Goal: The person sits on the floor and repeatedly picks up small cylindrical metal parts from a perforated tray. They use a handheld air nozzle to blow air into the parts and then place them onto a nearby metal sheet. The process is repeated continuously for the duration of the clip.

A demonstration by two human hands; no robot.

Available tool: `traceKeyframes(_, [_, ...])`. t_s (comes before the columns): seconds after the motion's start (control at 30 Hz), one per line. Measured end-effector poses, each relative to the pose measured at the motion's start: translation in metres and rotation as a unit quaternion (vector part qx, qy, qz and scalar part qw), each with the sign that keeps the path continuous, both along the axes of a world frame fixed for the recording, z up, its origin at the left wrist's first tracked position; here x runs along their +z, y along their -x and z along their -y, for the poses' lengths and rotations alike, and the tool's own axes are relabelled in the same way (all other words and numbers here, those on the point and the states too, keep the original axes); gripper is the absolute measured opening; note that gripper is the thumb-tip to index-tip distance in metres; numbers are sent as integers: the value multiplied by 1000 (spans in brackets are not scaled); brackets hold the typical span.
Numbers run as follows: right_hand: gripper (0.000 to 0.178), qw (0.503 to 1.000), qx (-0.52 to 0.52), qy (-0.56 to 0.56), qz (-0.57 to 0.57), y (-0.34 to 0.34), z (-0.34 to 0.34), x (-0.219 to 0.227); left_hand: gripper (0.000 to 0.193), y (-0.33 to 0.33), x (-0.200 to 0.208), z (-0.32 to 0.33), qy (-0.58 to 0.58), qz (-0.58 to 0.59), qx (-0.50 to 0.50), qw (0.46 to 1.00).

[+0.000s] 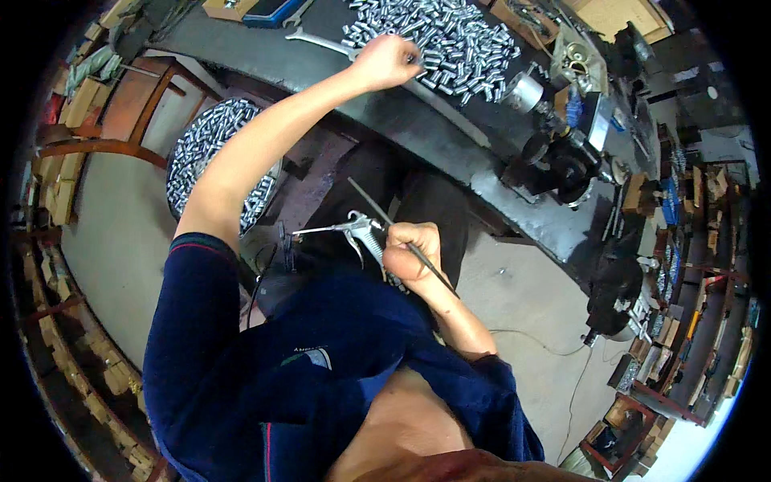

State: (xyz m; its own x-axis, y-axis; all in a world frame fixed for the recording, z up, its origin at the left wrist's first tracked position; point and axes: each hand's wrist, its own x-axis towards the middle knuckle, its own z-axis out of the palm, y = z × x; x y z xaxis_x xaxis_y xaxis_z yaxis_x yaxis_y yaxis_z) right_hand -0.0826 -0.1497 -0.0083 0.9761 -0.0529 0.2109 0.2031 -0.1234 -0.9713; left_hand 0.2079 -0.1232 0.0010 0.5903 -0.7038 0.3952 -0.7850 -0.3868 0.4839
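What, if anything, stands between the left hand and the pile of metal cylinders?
Nothing visible: the left hand is right at the near edge of the pile of metal cylinders. The wrench lies to its left, not between.

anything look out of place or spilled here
Nothing looks clearly spilled or damaged. Mildly odd: the air gun is over the person's lap, beside the right hand, rather than on the bench; what supports it is unclear.
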Motion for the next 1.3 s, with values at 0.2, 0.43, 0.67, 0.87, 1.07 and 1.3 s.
traceKeyframes(0.2, [25,1000,-19,9,-19,4,9,7,30,-28,56,51,322,-322,-60,888])
traceKeyframes(0.43, [29,999,-27,34,-4,8,6,-11,27,-2,12,-96,178,-223,11,958])
traceKeyframes(0.67, [20,998,-15,41,-40,-6,-8,-11,27,21,-121,-305,-109,-190,207,953])
traceKeyframes(0.87, [33,998,5,-15,-67,-8,-12,-7,28,48,-179,-315,-339,-152,278,886])
traceKeyframes(1.07, [27,996,-31,42,-79,-3,-13,-2,26,54,-179,-289,-463,-111,228,849])
traceKeyframes(1.3, [29,995,-19,21,-95,-1,-12,-12,19,68,-168,-303,-391,-130,198,889])
